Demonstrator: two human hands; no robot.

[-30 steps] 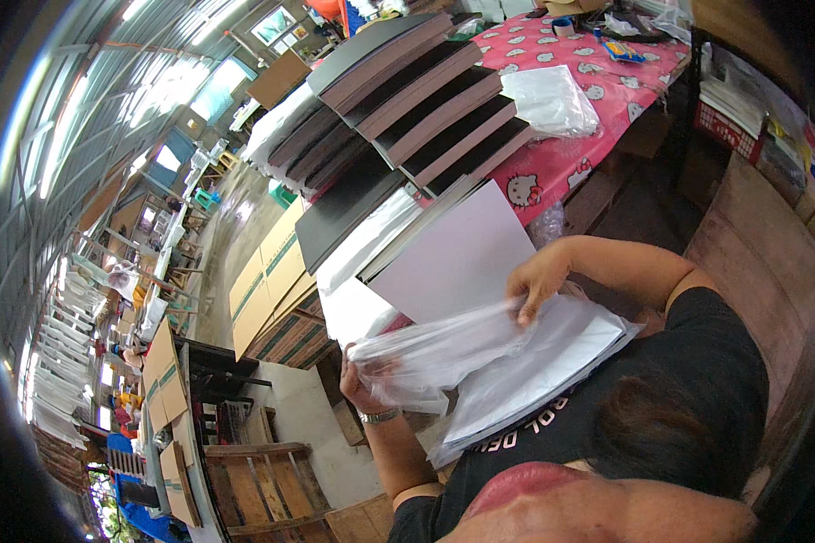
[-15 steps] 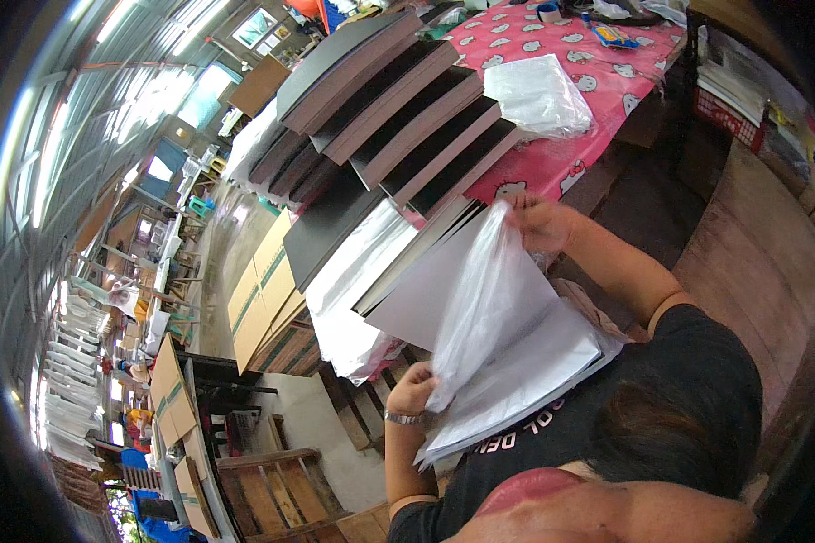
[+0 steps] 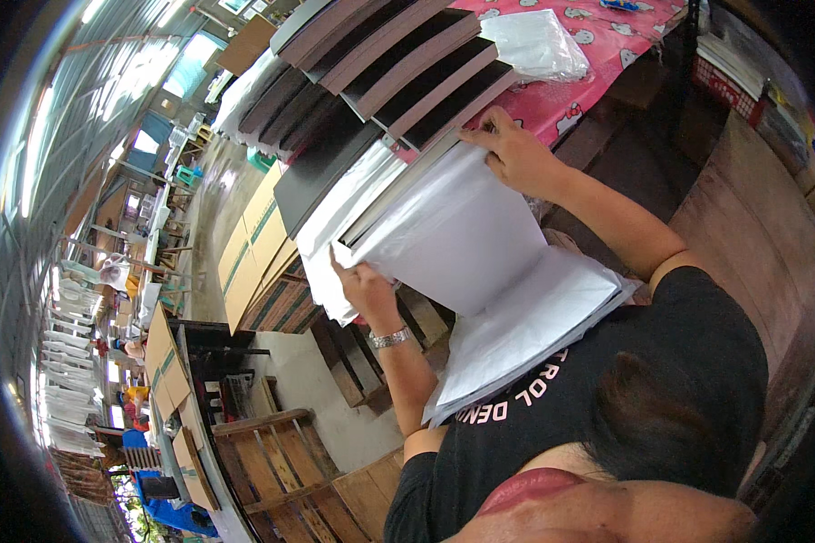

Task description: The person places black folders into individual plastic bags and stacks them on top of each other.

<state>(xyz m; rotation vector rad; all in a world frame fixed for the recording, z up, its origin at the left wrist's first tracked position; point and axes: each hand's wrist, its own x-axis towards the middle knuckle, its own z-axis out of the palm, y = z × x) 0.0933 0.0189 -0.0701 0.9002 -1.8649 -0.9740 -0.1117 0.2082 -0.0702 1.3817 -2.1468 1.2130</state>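
Observation:
My left hand (image 3: 369,294) is at the near left corner of a thin translucent sheet (image 3: 444,208), its fingers at the edge. With the fingers of my right hand (image 3: 516,156) I pinch the sheet's other upper corner. The sheet is drawn over a pale flat panel (image 3: 480,262) that slopes down from the table edge toward me. Against my body lies a loose stack of thin white sheets (image 3: 534,335). Just beyond my hands are a dark-edged flat board (image 3: 407,195) and white sheeting (image 3: 335,222).
Thick black-covered blocks with brownish edges (image 3: 417,68) are piled in staggered rows beyond my hands. A clear plastic packet (image 3: 539,45) lies on the pink patterned tablecloth (image 3: 607,63). Cardboard boxes (image 3: 254,244) stand at left, a wooden pallet (image 3: 276,471) below, a red crate (image 3: 729,86) at right.
Both hands have moved away from my body toward the table edge, carrying the translucent sheet up. It was bunched and lifted before; now it lies spread over the pale panel.

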